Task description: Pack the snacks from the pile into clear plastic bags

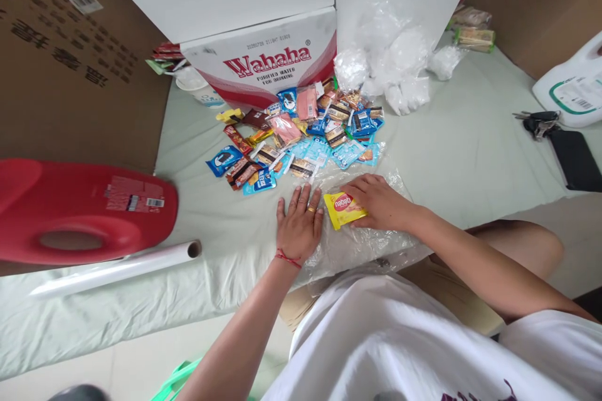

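Observation:
My left hand [299, 223] lies flat, fingers spread, on the edge of a clear plastic bag [371, 241] spread on the pale cloth. My right hand [379, 202] rests on a yellow Nabati wafer packet [342, 208] that lies on the bag, fingers over its right end. Just beyond both hands is a pile of several small snack packets [301, 135], blue, pink, brown and yellow.
A Wahaha water carton [263, 59] and white boxes stand behind the pile. Crumpled clear bags [390, 62] lie at back right. A red jug [79, 210] and a film roll [117, 268] lie left. Keys [538, 122], a black phone [574, 160] and a white jug [576, 84] sit right.

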Demonstrator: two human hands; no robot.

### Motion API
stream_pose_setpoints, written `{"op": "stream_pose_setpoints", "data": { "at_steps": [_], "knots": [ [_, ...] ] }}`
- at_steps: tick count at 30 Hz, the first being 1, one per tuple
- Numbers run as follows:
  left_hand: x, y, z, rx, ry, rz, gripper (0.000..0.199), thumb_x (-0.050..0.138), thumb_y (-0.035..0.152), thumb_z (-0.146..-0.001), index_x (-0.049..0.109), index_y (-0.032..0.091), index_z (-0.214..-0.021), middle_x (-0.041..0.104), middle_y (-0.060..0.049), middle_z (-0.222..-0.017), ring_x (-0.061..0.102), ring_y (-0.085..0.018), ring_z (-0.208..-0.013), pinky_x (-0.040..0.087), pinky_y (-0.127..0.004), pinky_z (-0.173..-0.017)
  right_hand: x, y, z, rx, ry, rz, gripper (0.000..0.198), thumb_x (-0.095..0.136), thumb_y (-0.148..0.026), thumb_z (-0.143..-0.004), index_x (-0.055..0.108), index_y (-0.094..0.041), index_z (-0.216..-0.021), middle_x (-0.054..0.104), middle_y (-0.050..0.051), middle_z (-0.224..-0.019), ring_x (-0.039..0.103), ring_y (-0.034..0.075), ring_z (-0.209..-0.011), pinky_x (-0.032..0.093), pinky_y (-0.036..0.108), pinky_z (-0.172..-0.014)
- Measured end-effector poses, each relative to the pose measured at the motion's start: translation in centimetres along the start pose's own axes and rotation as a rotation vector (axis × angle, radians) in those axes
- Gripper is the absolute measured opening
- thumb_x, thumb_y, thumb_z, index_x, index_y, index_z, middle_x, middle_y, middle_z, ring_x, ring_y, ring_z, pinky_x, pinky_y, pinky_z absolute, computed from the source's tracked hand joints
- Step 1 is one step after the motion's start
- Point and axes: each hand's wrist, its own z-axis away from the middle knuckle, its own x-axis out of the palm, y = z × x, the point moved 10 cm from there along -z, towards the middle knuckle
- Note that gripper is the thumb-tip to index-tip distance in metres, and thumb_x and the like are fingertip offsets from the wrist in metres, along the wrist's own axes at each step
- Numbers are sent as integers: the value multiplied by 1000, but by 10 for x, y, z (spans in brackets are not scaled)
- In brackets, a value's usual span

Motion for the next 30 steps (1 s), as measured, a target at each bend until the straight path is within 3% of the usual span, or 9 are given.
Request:
{"op": "stream_pose_setpoints", "data": {
  "at_steps": [11, 14, 18, 20, 24, 27, 30],
  "knots": [
    [0, -1, -1, -10, -11, 17, 56, 25, 40, -108, 40, 25, -159, 32, -8, -168, 29, -30, -157, 22, -64, -125, -2, -3, 2, -63, 91, -2, 85, 77, -57, -85, 46, -16, -153, 58, 20, -140, 46, 39, -131, 28, 61, -116],
    [-1, -2, -1, -17, -4, 37, 56, 25, 40, -108, 40, 24, -159, 32, -8, -168, 30, -30, -157, 22, -63, -125, -21, -8, 26, -98, 216, -66, 84, 69, -62, -90, 41, -17, -156, 54, 21, -146, 46, 38, -137, 26, 63, -120],
    [-1, -3, 0, -15, 15, 63, 56, 25, 39, -108, 38, 23, -160, 31, -7, -169, 30, -29, -157, 22, -62, -125, -32, -32, 88, -187, 376, -77, 81, 65, -63, -92, 40, -20, -156, 61, 17, -139, 51, 34, -136, 30, 61, -122],
    [-1, -3, 0, -8, 21, 73, 56, 25, 39, -109, 38, 23, -160, 31, -8, -169, 30, -29, -157, 21, -62, -125, -16, -45, 115, -235, 330, -3, 74, 68, -57, -94, 44, -22, -154, 63, 14, -138, 50, 32, -138, 24, 63, -126],
    [-1, -4, 0, -9, 17, 100, 55, 26, 39, -108, 39, 23, -160, 31, -9, -169, 29, -31, -157, 20, -63, -125, 20, -48, 141, -234, 259, 178, 51, 66, -21, -98, 54, -23, -148, 64, 8, -144, 47, 27, -142, 17, 63, -129],
    [-3, -5, 0, -6, 15, 147, 55, 26, 39, -108, 40, 22, -159, 31, -10, -169, 30, -31, -157, 19, -64, -125, 14, -44, 140, -224, 365, 160, 38, 64, -8, -95, 67, -23, -129, 67, 6, -138, 50, 26, -137, 23, 64, -127],
    [-5, -13, -1, -12, 19, 241, 55, 25, 40, -109, 41, 23, -158, 33, -10, -169, 32, -29, -156, 19, -62, -126, -11, -42, 127, -229, 449, 5, 21, 66, -11, -94, 73, -24, -107, 71, 6, -129, 53, 26, -131, 36, 59, -122]
  ]
}}
